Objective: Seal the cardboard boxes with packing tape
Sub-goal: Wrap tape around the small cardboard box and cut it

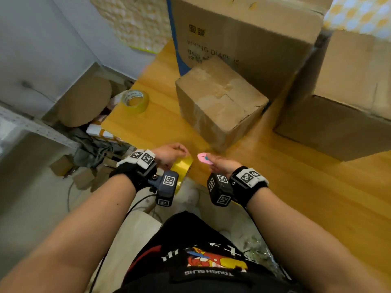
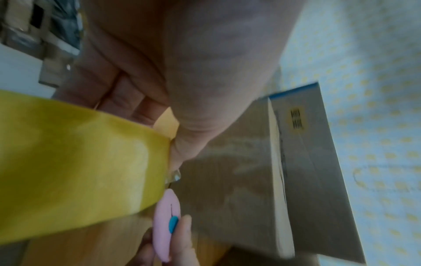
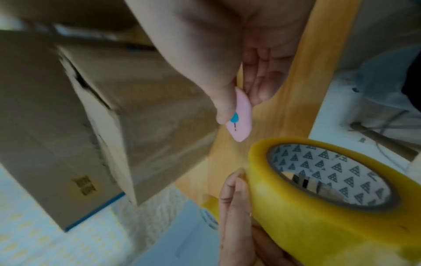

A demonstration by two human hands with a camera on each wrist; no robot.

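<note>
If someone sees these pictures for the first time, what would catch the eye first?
Probably the yellow tape roll, held by the left hand at the table's near edge. Facing it, the right hand pinches a small pink cutter. Behind them a worn small cardboard box stands on the table.

A wooden table (image 1: 296, 197) occupies the centre and 3 o'clock area of the head view. At 9 o'clock, off the table edge, the floor (image 1: 31, 197) carries a round cardboard disc (image 1: 84, 102), crumpled dark fabric (image 1: 93, 149) and small cardboard scraps (image 1: 61, 164). A perforated metal rail (image 1: 31, 125) runs beside them. At 12 o'clock and 1 o'clock, white sheeting with a yellow dot pattern (image 1: 135, 20) hangs behind the table. At 6 o'clock, black printed clothing (image 1: 207, 261) fills the lower frame. A dark cable (image 1: 137, 205) trails at 7 o'clock.
</note>
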